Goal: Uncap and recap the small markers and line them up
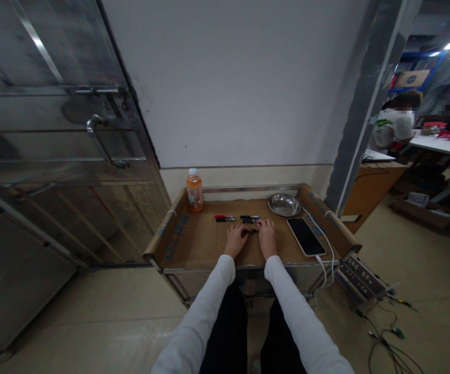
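Note:
Near the front middle of the cardboard-lined cart top (205,244), a short black marker (253,230) lies between my hands. My left hand (236,240) is closed on its left end with the fingers pinched. My right hand (267,237) has its fingers curled at the right end, its thumb side against the marker; the exact grip is partly hidden. Just beyond my right fingertips are black-and-white markers (249,217), lying side by side. To their left, a red marker (221,216) rests beside a black-capped marker (225,219).
An orange drink bottle (194,192) stands at the cart's back left. At the right are a round metal dish (284,204) and a phone (306,237) with a white cable. A device with loose wires (365,280) sits right of the cart. A person (398,122) is in the far right room.

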A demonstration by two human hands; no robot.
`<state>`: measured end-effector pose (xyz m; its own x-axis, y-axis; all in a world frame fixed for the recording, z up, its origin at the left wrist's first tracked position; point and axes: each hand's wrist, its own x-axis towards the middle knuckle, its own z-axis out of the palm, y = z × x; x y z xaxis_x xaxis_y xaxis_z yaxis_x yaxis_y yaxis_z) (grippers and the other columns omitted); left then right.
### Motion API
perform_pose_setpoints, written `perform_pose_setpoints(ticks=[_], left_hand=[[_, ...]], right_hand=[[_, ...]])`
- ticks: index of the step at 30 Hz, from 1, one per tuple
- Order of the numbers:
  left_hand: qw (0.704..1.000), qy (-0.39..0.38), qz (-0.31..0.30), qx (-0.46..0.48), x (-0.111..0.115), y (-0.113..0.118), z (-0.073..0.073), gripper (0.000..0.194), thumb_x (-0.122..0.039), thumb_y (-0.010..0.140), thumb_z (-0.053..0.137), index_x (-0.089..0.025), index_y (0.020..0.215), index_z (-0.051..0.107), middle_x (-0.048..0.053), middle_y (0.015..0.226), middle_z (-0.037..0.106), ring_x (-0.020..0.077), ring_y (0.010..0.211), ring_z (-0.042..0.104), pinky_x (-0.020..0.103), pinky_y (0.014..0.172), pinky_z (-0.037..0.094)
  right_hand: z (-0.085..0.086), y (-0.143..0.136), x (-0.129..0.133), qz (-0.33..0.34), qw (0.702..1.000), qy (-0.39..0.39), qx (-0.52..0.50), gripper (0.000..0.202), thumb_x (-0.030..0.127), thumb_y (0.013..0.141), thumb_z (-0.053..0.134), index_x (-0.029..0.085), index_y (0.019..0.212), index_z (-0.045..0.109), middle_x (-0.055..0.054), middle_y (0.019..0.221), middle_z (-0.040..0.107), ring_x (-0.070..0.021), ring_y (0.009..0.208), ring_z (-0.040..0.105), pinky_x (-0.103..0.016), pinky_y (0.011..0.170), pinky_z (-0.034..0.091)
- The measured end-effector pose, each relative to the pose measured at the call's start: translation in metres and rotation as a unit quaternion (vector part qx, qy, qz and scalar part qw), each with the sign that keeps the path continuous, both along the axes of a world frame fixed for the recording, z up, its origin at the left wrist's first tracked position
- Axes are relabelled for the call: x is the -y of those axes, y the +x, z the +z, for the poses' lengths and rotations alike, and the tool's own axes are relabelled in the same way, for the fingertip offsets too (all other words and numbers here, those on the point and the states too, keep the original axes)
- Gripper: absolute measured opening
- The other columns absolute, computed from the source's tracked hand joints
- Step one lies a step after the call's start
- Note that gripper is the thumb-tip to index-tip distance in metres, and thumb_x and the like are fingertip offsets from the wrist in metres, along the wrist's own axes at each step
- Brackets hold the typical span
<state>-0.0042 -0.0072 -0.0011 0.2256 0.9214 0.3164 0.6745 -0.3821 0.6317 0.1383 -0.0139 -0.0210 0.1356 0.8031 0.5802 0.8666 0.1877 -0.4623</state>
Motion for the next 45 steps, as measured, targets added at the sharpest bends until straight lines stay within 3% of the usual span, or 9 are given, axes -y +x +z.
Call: perform_pose_setpoints(ticks=[3, 10, 15, 21, 27, 34, 42, 45], left_hand=[[0.999, 0.028, 0.017, -0.040, -0.006, 0.007, 0.000, 0.015, -0.012, 0.080, 0.058, -0.019, 0.092, 0.065, 0.007, 0.103, 0.060, 0.0222, 0.105, 0.054, 0.040, 0.093, 0.042], [0.996, 0.079, 0.029, -0.027, -0.018, 0.006, -0.009, 0.024, -0.009, 0.083, 0.052, -0.018, 0.103, 0.064, 0.009, 0.108, 0.056, 0.0207, 0.105, 0.053, 0.037, 0.095, 0.042], [0.995, 0.078, 0.036, -0.045, -0.013, 0.005, -0.008, 0.028, -0.009, 0.084, 0.051, -0.021, 0.105, 0.066, 0.009, 0.113, 0.056, 0.0225, 0.110, 0.050, 0.040, 0.095, 0.041], [0.985, 0.111, -0.007, -0.134, 0.000, 0.009, 0.002, 0.030, -0.010, 0.085, 0.048, -0.021, 0.111, 0.060, 0.008, 0.114, 0.056, 0.0216, 0.110, 0.050, 0.037, 0.094, 0.041], [0.981, 0.076, 0.018, -0.178, 0.000, 0.013, 0.006, 0.016, -0.020, 0.091, 0.046, -0.018, 0.098, 0.060, 0.009, 0.109, 0.058, 0.0208, 0.105, 0.054, 0.035, 0.090, 0.043], [0.985, 0.043, 0.059, -0.156, -0.001, 0.015, 0.011, 0.015, -0.018, 0.091, 0.045, -0.016, 0.100, 0.056, 0.010, 0.103, 0.060, 0.0201, 0.097, 0.058, 0.032, 0.085, 0.043], [0.984, 0.042, 0.055, -0.165, -0.001, 0.015, 0.011, 0.017, -0.023, 0.092, 0.043, -0.015, 0.095, 0.058, 0.012, 0.103, 0.060, 0.0218, 0.098, 0.058, 0.033, 0.087, 0.043], [0.979, 0.064, 0.110, -0.161, 0.001, 0.015, 0.010, 0.023, -0.022, 0.092, 0.040, -0.013, 0.101, 0.059, 0.015, 0.103, 0.061, 0.0248, 0.101, 0.057, 0.039, 0.091, 0.042]], right_hand=[[0.001, 0.000, 0.000, 0.009, 1.000, -0.002, 0.001, 0.029, 0.016, 0.094, 0.031, 0.016, 0.100, 0.060, -0.010, 0.097, 0.057, -0.0231, 0.092, 0.048, -0.036, 0.084, 0.039], [0.000, -0.001, -0.001, 0.034, 0.999, -0.012, 0.002, 0.028, 0.014, 0.093, 0.033, 0.016, 0.100, 0.060, -0.011, 0.099, 0.057, -0.0229, 0.096, 0.049, -0.036, 0.085, 0.042], [-0.001, -0.001, -0.001, 0.061, 0.998, -0.022, 0.007, 0.027, 0.011, 0.090, 0.036, 0.017, 0.098, 0.061, -0.010, 0.099, 0.058, -0.0220, 0.095, 0.050, -0.035, 0.084, 0.043], [-0.005, 0.000, -0.003, 0.055, 0.996, -0.054, 0.043, 0.029, 0.012, 0.089, 0.037, 0.018, 0.100, 0.063, -0.011, 0.102, 0.059, -0.0228, 0.097, 0.050, -0.035, 0.086, 0.042], [-0.006, 0.000, -0.004, 0.066, 0.996, -0.050, 0.031, 0.029, 0.013, 0.089, 0.040, 0.018, 0.104, 0.063, -0.011, 0.105, 0.059, -0.0221, 0.101, 0.051, -0.036, 0.091, 0.042], [-0.003, -0.001, -0.002, 0.080, 0.995, -0.021, -0.048, 0.034, 0.009, 0.084, 0.042, 0.017, 0.114, 0.057, -0.011, 0.110, 0.056, -0.0204, 0.103, 0.055, -0.036, 0.090, 0.046], [-0.001, 0.000, -0.001, 0.056, 0.998, -0.019, -0.025, 0.028, 0.009, 0.085, 0.037, 0.017, 0.101, 0.058, -0.009, 0.101, 0.056, -0.0193, 0.092, 0.056, -0.033, 0.084, 0.046], [0.002, -0.001, 0.001, 0.031, 0.999, -0.031, 0.020, 0.030, 0.005, 0.084, 0.036, 0.016, 0.096, 0.061, -0.010, 0.099, 0.056, -0.0199, 0.091, 0.054, -0.032, 0.085, 0.044]])
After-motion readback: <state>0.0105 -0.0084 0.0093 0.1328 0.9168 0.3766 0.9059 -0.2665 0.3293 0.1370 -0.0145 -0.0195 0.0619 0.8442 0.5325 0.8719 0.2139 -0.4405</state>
